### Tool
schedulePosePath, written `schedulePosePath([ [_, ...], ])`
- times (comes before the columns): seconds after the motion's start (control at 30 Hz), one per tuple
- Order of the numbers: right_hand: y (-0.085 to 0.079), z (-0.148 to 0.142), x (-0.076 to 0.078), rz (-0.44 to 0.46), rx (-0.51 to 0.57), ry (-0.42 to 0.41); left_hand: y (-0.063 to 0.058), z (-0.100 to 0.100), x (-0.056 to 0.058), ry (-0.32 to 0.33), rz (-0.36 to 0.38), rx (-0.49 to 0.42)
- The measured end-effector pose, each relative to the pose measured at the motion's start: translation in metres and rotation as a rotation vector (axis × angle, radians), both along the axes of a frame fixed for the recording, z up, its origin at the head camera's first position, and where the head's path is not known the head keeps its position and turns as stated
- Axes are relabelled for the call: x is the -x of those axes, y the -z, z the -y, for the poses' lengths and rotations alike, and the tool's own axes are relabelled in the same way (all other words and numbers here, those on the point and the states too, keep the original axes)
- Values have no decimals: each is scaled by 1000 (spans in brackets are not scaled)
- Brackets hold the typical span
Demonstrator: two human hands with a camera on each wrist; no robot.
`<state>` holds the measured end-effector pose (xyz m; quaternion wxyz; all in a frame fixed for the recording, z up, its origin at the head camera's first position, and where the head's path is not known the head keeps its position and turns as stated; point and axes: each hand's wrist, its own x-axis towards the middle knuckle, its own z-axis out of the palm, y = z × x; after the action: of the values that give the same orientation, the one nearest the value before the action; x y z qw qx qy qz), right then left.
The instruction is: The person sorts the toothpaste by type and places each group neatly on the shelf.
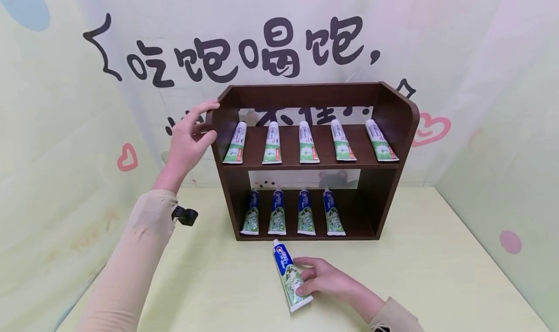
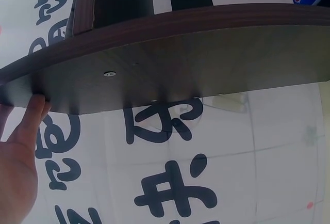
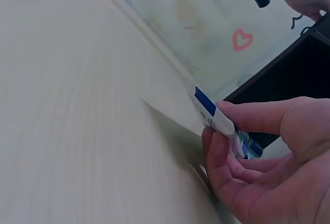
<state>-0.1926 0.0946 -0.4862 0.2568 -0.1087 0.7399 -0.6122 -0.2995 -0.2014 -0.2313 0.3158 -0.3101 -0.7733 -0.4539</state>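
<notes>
My right hand (image 1: 325,279) pinches a blue, green and white toothpaste tube (image 1: 288,276) by its lower part, in front of the shelf. Its cap points toward the shelf. The right wrist view shows that tube (image 3: 214,113) edge-on between thumb and fingers, above the tabletop. With fairly straight fingers, my left hand (image 1: 190,133) touches the upper left side of the dark brown two-tier shelf (image 1: 305,91). In the left wrist view, fingertips of this hand (image 2: 23,146) rest against the outer side panel (image 2: 206,64).
Several white and green toothpaste tubes (image 1: 308,142) lie in a row on the upper tier. Below, several blue and green tubes (image 1: 306,213) line the lower tier, left of its bare right end (image 1: 360,220). The pale table (image 1: 445,269) meets printed wall cloth (image 1: 493,104).
</notes>
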Motion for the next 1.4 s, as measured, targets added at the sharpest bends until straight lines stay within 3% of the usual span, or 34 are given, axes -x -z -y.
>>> schedulePosePath([
  [0.23,5,-6,-1,45,111,-15,1,1,0,2,4,8],
  [0.43,0,-15,0,63,172,2,1,1,-1,-3,3,7],
  [0.77,-19,-32,3,28,127,61,2,2,4,1,2,2],
  [1.0,-25,-37,5,-3,181,66,2,3,5,2,-4,0],
  [1.4,-35,-53,10,-35,188,151,2,2,6,-1,0,2],
])
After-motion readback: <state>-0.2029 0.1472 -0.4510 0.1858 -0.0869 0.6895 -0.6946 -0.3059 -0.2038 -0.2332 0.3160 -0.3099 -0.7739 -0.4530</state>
